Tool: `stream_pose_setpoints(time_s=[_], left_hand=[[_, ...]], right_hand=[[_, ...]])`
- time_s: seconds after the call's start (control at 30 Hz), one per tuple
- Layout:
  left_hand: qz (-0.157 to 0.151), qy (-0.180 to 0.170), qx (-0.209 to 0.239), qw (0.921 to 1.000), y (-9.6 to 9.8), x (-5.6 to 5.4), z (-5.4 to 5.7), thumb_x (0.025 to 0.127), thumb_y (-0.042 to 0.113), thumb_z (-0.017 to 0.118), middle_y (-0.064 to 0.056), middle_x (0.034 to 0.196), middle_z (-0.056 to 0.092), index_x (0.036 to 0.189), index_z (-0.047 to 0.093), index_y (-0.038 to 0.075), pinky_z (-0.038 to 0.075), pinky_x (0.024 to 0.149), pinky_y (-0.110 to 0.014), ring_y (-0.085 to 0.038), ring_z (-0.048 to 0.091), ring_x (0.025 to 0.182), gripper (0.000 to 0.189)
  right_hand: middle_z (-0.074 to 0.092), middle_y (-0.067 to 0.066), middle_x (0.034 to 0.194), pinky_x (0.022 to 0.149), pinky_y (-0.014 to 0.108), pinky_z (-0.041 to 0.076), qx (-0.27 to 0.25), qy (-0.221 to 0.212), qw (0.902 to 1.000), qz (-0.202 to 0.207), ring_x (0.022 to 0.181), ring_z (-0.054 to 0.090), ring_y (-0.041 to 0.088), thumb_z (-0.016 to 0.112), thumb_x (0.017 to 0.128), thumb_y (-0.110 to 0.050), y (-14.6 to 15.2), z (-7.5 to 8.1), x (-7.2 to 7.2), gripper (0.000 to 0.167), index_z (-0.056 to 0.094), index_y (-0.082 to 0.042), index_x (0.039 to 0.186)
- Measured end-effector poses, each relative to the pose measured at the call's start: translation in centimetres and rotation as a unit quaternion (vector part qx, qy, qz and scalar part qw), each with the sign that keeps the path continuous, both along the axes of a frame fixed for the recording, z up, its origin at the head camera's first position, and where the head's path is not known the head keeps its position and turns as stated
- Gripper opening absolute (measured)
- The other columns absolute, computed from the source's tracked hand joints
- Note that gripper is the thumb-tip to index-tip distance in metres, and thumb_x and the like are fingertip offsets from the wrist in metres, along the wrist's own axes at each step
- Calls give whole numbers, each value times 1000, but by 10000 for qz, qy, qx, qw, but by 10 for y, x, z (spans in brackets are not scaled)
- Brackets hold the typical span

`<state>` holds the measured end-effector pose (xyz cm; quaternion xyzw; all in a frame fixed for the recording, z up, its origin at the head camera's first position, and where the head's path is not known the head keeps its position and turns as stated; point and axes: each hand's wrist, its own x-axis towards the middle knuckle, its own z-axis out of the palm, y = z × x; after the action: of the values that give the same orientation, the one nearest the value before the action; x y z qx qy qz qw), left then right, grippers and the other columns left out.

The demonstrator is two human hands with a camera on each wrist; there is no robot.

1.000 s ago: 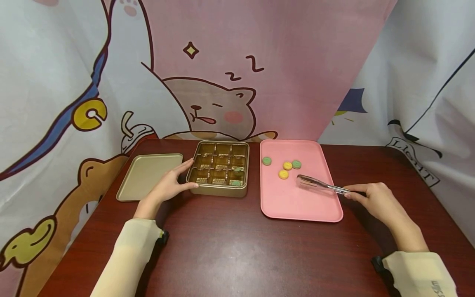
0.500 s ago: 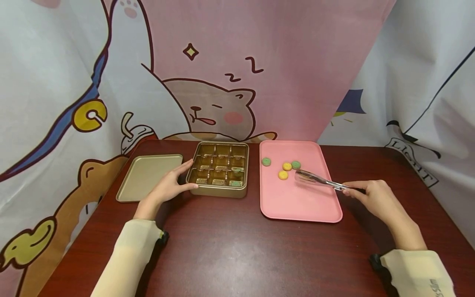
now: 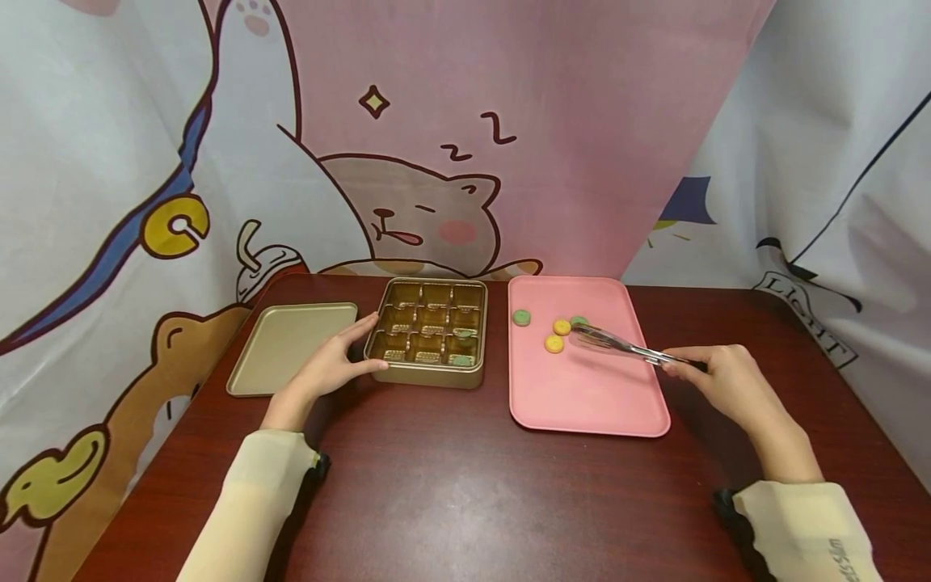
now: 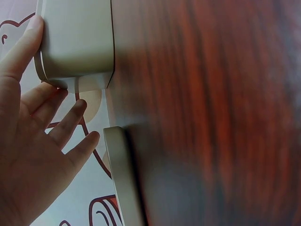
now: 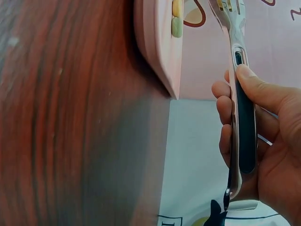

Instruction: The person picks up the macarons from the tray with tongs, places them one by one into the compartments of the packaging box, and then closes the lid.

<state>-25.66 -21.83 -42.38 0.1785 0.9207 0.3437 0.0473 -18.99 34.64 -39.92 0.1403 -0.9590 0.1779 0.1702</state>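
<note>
My right hand (image 3: 727, 380) grips a pair of metal tongs (image 3: 618, 343) with dark handle insets (image 5: 244, 122). The tong tips hover over the pink tray (image 3: 582, 404), right by a green disc (image 3: 579, 321) that they partly cover. Two yellow discs (image 3: 562, 327) lie just left of the tips, and another green disc (image 3: 521, 318) sits near the tray's left edge. With fingers extended, my left hand (image 3: 327, 364) touches the left side and front corner of a gold tin (image 3: 429, 374). Inside its divided insert, green pieces (image 3: 461, 360) occupy the right column's middle and front compartments.
A flat gold lid (image 3: 284, 339) lies left of the tin, partly behind my left hand. The dark red wooden table (image 3: 451, 485) spreads in front. A printed cartoon curtain (image 3: 582, 162) hangs along the back and sides.
My right hand has moved the tongs slightly left and toward the back, bringing their tips from bare tray to the green disc. My left hand has stayed at the tin.
</note>
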Motion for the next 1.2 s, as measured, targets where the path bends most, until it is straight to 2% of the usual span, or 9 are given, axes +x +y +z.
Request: stream_pose_setpoints(time_s=[0.2, 0.3, 0.43, 0.5, 0.67, 0.73, 0.87, 1.2], left_hand=[[-2, 14, 14, 10000, -1, 0, -1, 86, 39, 78, -9, 166, 26, 158, 29, 13, 25, 118, -61, -38, 23, 152, 91], [-8, 23, 25, 10000, -1, 0, -1, 86, 38, 78, -10, 166, 26, 158, 29, 14, 25, 118, -61, -38, 23, 152, 91], [-9, 12, 41, 10000, -1, 0, -1, 86, 38, 78, -11, 166, 26, 158, 29, 13, 25, 119, -61, -38, 22, 153, 90], [-8, 3, 37, 10000, -1, 0, 0, 86, 38, 77, -10, 166, 25, 159, 29, 14, 24, 119, -61, -37, 22, 153, 90], [6, 7, -16, 10000, -1, 0, 0, 86, 40, 77, -7, 166, 25, 159, 29, 15, 25, 119, -61, -38, 22, 152, 90], [2, 15, -18, 10000, -1, 0, 0, 86, 40, 77, -7, 166, 25, 159, 29, 15, 25, 119, -61, -38, 23, 152, 90], [-18, 13, -19, 10000, -1, 0, 0, 86, 39, 77, -8, 166, 25, 159, 29, 14, 25, 119, -62, -38, 23, 152, 90], [-9, 38, -67, 10000, -2, 0, 0, 86, 41, 77, -5, 166, 25, 159, 29, 15, 25, 118, -62, -39, 23, 152, 91]], right_hand=[[78, 11, 86, 61, 26, 50, -99, -159, 9998, -49, 73, 58, -3, 80, 83, -15, -9, 4, -3, 21, 80, -8, 103], [78, 12, 88, 63, 28, 52, -114, -124, 9999, -26, 76, 65, 6, 80, 83, -15, -13, 5, -5, 22, 80, -7, 103], [78, 14, 89, 66, 35, 55, -155, -18, 9999, 15, 82, 72, 26, 79, 83, -12, -20, 8, -8, 21, 80, -6, 103], [78, 16, 91, 64, 33, 54, -204, -24, 9998, 31, 83, 72, 30, 79, 83, -11, -24, 10, -10, 21, 79, -4, 104], [77, 20, 91, 56, 23, 42, -324, -116, 9994, 54, 72, 65, 18, 79, 83, -11, -34, 13, -15, 24, 78, -1, 104], [76, 21, 90, 53, 22, 36, -370, -154, 9992, 53, 67, 57, 12, 80, 83, -12, -38, 14, -17, 24, 78, 0, 104], [76, 20, 87, 49, 22, 30, -438, -185, 9988, 68, 61, 46, 10, 79, 84, -10, -46, 16, -21, 24, 78, 2, 104], [69, 3, 67, 45, 22, 29, -576, -351, 9976, 129, 53, 39, 4, 76, 87, -11, -67, 18, -33, 19, 79, -5, 104]])
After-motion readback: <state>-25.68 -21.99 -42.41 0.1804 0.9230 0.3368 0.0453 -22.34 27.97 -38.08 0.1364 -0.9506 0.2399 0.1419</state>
